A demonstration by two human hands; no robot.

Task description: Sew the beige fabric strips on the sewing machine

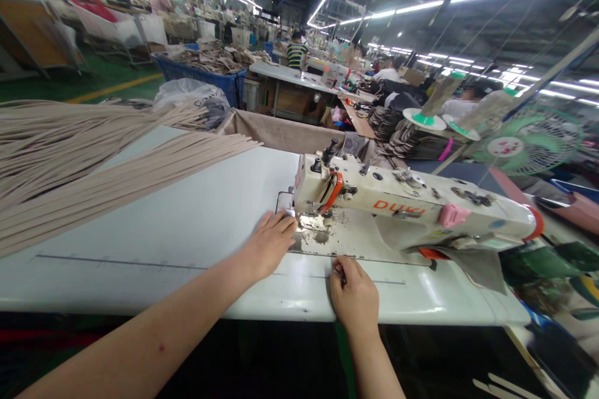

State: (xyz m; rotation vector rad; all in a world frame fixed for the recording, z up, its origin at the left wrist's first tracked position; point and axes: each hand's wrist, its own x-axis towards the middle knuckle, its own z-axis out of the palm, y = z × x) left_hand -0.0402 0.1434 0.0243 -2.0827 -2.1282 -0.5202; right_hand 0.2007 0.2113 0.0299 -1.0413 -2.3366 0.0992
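Note:
A white sewing machine point(407, 199) stands on the pale worktable point(224, 199). Beside its needle area, my left hand point(271, 243) lies flat, fingers stretched out with the tips at the metal plate point(311, 222). Whether anything lies under those fingers is hidden. My right hand point(354, 293) rests closer to the table's front edge, its fingers curled closed. A small dark bit shows between thumb and fingers, too small to name. To the left, long beige fabric strips point(116, 187) are spread in bundles across the table.
Behind the table stand a beige fabric-lined bin point(285, 131) and a blue crate point(201, 78) heaped with fabric pieces. Thread cones point(435, 100) rise behind the machine, near a green fan point(528, 140). A piece of grey fabric point(480, 268) hangs at the machine's right end. Other people work farther back.

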